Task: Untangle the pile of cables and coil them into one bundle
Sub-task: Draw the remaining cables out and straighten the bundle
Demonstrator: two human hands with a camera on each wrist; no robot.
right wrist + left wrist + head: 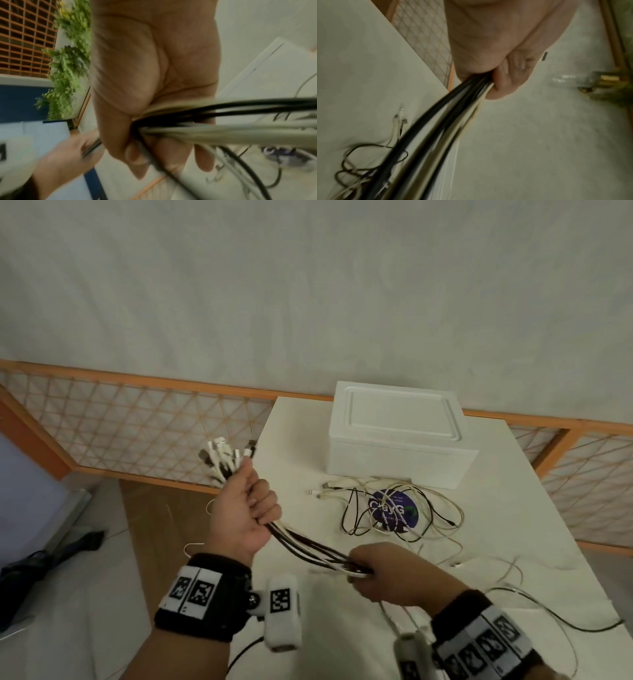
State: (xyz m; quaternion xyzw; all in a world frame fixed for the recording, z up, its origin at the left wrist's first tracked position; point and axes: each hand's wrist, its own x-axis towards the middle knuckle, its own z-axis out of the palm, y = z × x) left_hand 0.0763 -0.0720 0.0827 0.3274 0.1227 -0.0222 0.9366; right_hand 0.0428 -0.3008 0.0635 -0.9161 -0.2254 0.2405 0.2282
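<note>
Left hand (245, 505) fists the black-and-white cable bunch (308, 546); right hand (387, 571) encloses it at four o'clock, best slid loosely along, easing out snags.

The table (301, 440) has bare top at its ten o'clock corner, left of the box (397, 436), and along the right edge toward three o'clock. The box blocks the far middle at twelve o'clock, up by the wall. Just in front of it, loose cables (404, 511) sprawl in loops over a purple disc (394, 510), cluttering the centre. More cable strands (534, 607) trail across the near right, around four o'clock. A taut run of cables (308, 546) stretches between the left hand (245, 508) and right hand (387, 573), barring the near edge at six to seven o'clock. A mesh railing (137, 426) closes the room beyond the table at nine to eleven o'clock.
</note>
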